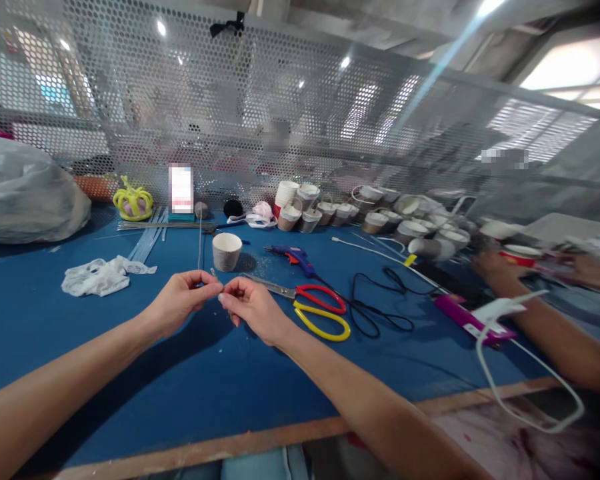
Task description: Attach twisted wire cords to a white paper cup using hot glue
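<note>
- Head view, hands: the left hand (pixel 193 300) and right hand (pixel 253 307) meet fingertip to fingertip above the counter (pixel 170 393), each closed in a thumb-and-forefinger pinch. What, if anything, lies between the fingertips is too small to tell.
- Head view, cup: one grey cup (pixel 226 259) with a white inside stands upright on the counter, just beyond the meeting fingertips and apart from them.
- Head view, right of the hands: scissors (pixel 296 293) lie with blades parted slightly, one handle red and one yellow; the blade end reaches close behind the right hand. A blue glue gun (pixel 295 256) lies beyond them.
- Head view, left: a crumpled white cloth (pixel 97 277) lies on the counter, near clear strips (pixel 147 240). Farther back are a yellow-banded bundle (pixel 134 203), a large plastic bag (pixel 30 193) and an upright phone (pixel 181 190), its screen lit.
- Head view, back: a stack of white cups (pixel 287 193) and many small buckets (pixel 413 230) stand grouped before a perforated screen (pixel 220 100).
- Head view, far right: a co-worker's hand (pixel 497 270) is near a red cup (pixel 521 255); its grip cannot be made out. A purple box (pixel 467 320) lies nearer.
</note>
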Available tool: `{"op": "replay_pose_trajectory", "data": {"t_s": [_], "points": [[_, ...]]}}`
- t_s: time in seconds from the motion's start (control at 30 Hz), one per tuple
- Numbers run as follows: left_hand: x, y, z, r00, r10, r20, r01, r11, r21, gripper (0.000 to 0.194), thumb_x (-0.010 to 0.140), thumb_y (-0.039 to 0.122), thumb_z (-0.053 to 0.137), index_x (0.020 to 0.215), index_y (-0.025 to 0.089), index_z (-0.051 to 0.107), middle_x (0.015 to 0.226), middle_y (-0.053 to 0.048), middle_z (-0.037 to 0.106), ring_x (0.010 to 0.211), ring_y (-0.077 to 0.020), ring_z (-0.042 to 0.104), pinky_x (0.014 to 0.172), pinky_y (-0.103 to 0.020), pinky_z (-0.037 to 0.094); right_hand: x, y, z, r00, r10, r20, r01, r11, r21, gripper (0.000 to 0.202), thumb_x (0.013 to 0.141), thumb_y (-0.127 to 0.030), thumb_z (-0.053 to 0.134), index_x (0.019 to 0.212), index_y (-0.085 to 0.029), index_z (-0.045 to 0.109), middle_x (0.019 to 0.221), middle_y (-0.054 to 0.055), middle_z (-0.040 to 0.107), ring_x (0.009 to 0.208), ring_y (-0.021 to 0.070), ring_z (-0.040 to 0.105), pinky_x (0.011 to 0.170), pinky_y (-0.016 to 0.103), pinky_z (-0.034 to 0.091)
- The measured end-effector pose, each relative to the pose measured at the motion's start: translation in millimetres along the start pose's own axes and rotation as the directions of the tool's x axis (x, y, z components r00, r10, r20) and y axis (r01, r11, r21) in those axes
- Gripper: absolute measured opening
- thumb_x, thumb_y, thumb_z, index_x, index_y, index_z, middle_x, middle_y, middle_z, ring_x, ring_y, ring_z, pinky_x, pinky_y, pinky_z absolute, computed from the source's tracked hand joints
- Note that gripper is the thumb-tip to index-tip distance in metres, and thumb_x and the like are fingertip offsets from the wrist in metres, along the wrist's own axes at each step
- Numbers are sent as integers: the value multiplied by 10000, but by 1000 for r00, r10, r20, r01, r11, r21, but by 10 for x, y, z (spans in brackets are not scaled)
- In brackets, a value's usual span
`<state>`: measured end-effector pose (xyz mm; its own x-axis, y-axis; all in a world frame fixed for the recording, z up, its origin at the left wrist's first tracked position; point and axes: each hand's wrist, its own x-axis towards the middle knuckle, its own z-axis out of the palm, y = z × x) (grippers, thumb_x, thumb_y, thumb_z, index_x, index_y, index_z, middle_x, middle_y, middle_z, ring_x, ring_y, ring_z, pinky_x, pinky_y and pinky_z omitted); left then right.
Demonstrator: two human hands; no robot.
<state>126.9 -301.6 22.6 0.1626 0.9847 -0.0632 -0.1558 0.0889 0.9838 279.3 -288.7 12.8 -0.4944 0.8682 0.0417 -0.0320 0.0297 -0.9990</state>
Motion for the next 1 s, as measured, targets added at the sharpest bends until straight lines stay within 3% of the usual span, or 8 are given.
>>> {"op": "replay_pose_trajectory", "data": {"t_s": [0.17, 0.23, 0.4, 0.57, 0.63, 0.77, 0.83, 1.0], "points": [[16, -16, -53, 987, 6, 163, 13, 993, -118, 168, 632, 249, 682, 642, 127, 566, 638, 7, 548, 455, -30, 359, 416, -189, 207, 0, -34, -51, 965, 112, 238, -162, 966, 201, 237, 667, -335, 636, 724, -136, 520, 603, -29, 509, 481, 44, 443, 430, 181, 335], [23, -21, -59, 984, 3, 181, 24, 989, -147, 160, 631, 241, 685, 649, 124, 576, 664, -2, 560, 455, -28, 358, 419, -191, 209, -4, -43, -54, 959, 102, 265, -164, 962, 220, 235, 656, -321, 648, 706, -139, 508, 590, -35, 500, 479, 42, 433, 424, 174, 323], [25, -25, -33, 995, -48, 82, 57, 992, -114, 197, 614, 258, 696, 603, 114, 562, 515, 44, 476, 406, -11, 291, 401, -181, 162, -12, -28, -12, 997, -10, 80, 11, 1000, -19, 223, 686, -342, 607, 694, -159, 479, 554, -49, 471, 451, 51, 413, 410, 188, 318], [33, -58, -21, 998, -46, 36, 50, 992, -119, 211, 610, 254, 699, 593, 115, 542, 480, 61, 435, 395, -8, 272, 393, -180, 142, -14, 11, 12, 990, -125, -68, 100, 952, -290, 174, 721, -319, 560, 691, -160, 494, 595, -38, 466, 467, 57, 411, 438, 206, 339], [33, -62, -26, 998, -33, 50, 39, 991, -125, 199, 617, 252, 695, 603, 117, 549, 503, 53, 457, 406, -12, 292, 398, -179, 161, -12, 9, 2, 994, -99, -40, 89, 972, -216, 189, 721, -339, 556, 704, -160, 498, 607, -32, 473, 487, 64, 433, 430, 201, 351], [26, -35, -39, 991, 0, 134, 21, 988, -153, 167, 623, 239, 692, 635, 123, 573, 622, 9, 546, 492, -42, 410, 451, -183, 256, -3, -27, -31, 980, 58, 190, -80, 991, 106, 233, 709, -371, 574, 744, -150, 505, 585, -33, 494, 448, 53, 437, 366, 173, 334], [24, -17, -45, 988, 7, 152, 17, 987, -158, 163, 615, 234, 698, 638, 124, 580, 671, -4, 567, 508, -48, 423, 461, -188, 270, 0, -40, -38, 968, 82, 237, -128, 974, 186, 234, 681, -348, 614, 732, -150, 500, 559, -43, 497, 424, 42, 424, 352, 159, 319], [26, 3, -52, 995, 2, 99, 6, 996, -88, 179, 592, 240, 710, 675, 123, 603, 772, -21, 595, 453, -24, 357, 415, -192, 218, 3, -18, -19, 996, 22, 81, -37, 983, 181, 252, 637, -329, 660, 707, -158, 490, 540, -56, 497, 405, 39, 420, 336, 154, 327]]}}
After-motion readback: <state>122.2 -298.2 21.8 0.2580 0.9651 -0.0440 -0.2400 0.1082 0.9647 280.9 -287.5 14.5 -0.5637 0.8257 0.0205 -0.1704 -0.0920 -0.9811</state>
